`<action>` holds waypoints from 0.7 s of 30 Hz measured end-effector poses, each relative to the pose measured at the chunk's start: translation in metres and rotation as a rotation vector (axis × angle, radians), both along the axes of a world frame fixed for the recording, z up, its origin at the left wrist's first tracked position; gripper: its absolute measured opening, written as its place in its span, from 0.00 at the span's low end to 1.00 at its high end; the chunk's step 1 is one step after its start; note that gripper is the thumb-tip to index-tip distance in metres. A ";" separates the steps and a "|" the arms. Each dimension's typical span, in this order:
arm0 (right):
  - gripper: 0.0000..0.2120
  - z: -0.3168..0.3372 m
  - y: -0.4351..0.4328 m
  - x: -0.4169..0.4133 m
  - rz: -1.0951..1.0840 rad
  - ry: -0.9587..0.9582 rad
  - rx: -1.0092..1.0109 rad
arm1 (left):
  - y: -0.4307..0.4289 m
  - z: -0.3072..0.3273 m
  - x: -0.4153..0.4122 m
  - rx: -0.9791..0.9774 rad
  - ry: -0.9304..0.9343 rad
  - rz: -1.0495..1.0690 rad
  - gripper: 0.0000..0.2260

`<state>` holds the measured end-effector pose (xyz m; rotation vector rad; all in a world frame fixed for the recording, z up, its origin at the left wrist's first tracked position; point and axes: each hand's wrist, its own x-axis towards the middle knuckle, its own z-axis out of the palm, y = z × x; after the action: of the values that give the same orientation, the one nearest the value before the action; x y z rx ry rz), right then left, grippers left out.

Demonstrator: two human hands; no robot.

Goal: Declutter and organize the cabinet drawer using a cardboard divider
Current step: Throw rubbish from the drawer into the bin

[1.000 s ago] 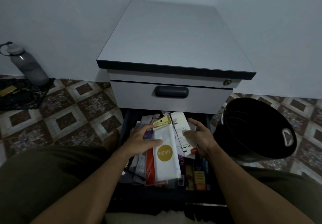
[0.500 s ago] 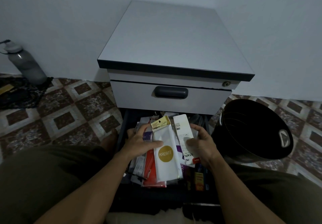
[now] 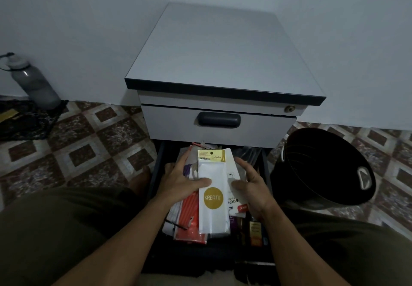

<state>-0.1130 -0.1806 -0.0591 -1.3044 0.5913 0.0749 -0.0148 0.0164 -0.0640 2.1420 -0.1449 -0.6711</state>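
My left hand [image 3: 181, 181] grips the bundle of packets [image 3: 189, 216], thumb across the white packet [image 3: 213, 196]; my right hand [image 3: 253, 188] pinches the staples card [image 3: 234, 172]; the bundle lies between my palms, long axis pointing away from me, over the open drawer [image 3: 158, 165]; the left hand carries most.

home room | patterned tile floor [image 3: 73, 143] | cabinet [image 3: 223, 67] | bin [image 3: 323, 170]

Cabinet [image 3: 223, 51], bucket [image 3: 330, 196], bottle [image 3: 35, 85] on tiled floor [image 3: 89, 141]
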 end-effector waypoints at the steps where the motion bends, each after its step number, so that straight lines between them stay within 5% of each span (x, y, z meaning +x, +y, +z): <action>1: 0.30 -0.001 0.000 0.001 -0.001 -0.014 0.004 | -0.001 0.002 0.002 -0.013 -0.004 -0.004 0.49; 8: 0.28 0.001 0.000 0.004 -0.085 -0.039 0.113 | -0.001 0.012 0.011 -0.183 0.126 0.009 0.50; 14: 0.28 0.011 0.018 -0.003 0.004 -0.073 0.040 | 0.002 0.004 0.002 -0.114 0.170 -0.060 0.54; 21: 0.38 0.009 0.031 0.000 0.026 -0.147 0.024 | -0.002 0.013 0.001 -0.202 0.194 -0.105 0.47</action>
<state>-0.1130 -0.1493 -0.0500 -1.2828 0.4466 0.0070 -0.0136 0.0146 -0.0508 1.8758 -0.2117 -0.8829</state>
